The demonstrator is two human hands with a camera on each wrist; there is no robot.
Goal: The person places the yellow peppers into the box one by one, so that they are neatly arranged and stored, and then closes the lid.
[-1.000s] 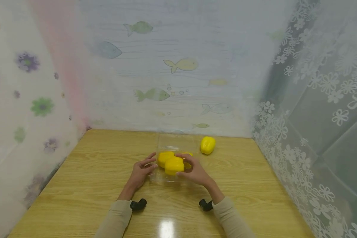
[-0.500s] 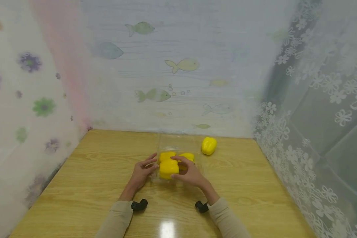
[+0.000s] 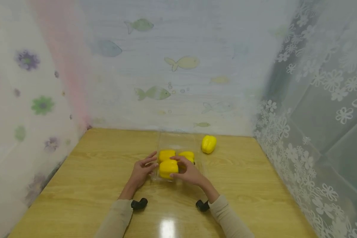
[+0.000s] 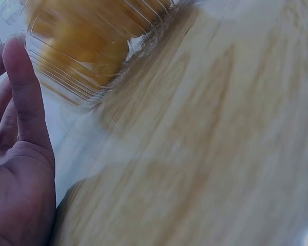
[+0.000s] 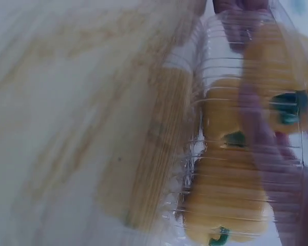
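Front yellow pepper sits in the near part of a clear plastic clamshell, just in front of two more peppers in the same tray. Right hand curls over that front pepper, fingers wrapped on it. Left hand rests with straight fingers against the clamshell's left wall, holding nothing. A fourth pepper lies loose just right of the clamshell's far end.

Likely trouble: thin tray sliding or tipping if pushed sideways, since only flat fingers steady it; crowded peppers riding up and rolling out.

Plenty of bare wooden table left and right of the clamshell; curtain wall close behind it.
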